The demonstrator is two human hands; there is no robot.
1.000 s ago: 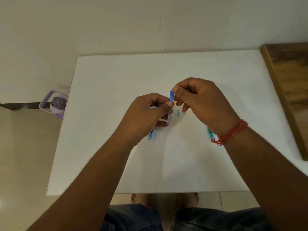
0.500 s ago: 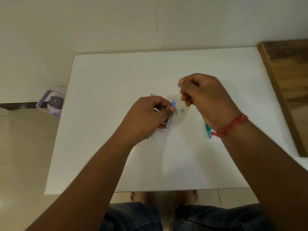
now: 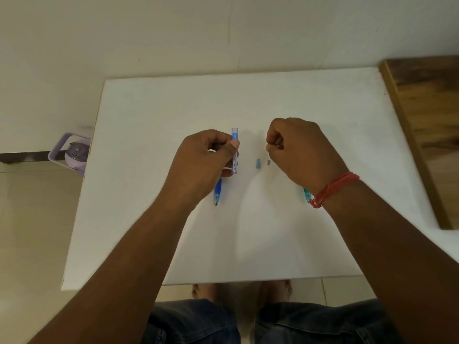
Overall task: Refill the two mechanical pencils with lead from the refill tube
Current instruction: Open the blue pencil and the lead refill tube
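- Progress looks early: the refill tube [image 3: 234, 151] appears uncapped at its top, and two small parts, a pale blue cap [image 3: 258, 163] and a tiny grey piece [image 3: 268, 162], lie loose on the white table [image 3: 248, 232], which suggests one pencil is already opened.
- No lead is visible going into either pencil, so I judge both refills undone; closing up the pencils and the tube is left too.
- Left hand [image 3: 206, 165] has its fingers curled round the tube, thumb pressing it near the top, the tube upright and poking out above the thumb.
- Blue pencil [image 3: 217, 191] lies under that hand, its tip end sticking out on the wrist side; whether the fingers also hold it I cannot tell.
- Right hand [image 3: 298, 152] is curled into a loose fist, fingertips pinched together; whether they hold a cap, a lead or nothing is too small to tell.
- Teal pencil [image 3: 306, 194] lies beneath the right wrist, mostly hidden, beside the red thread band [image 3: 334, 188].
- The two loose parts sit between the hands, just below the right hand's knuckles and nearer to it than to the tube.
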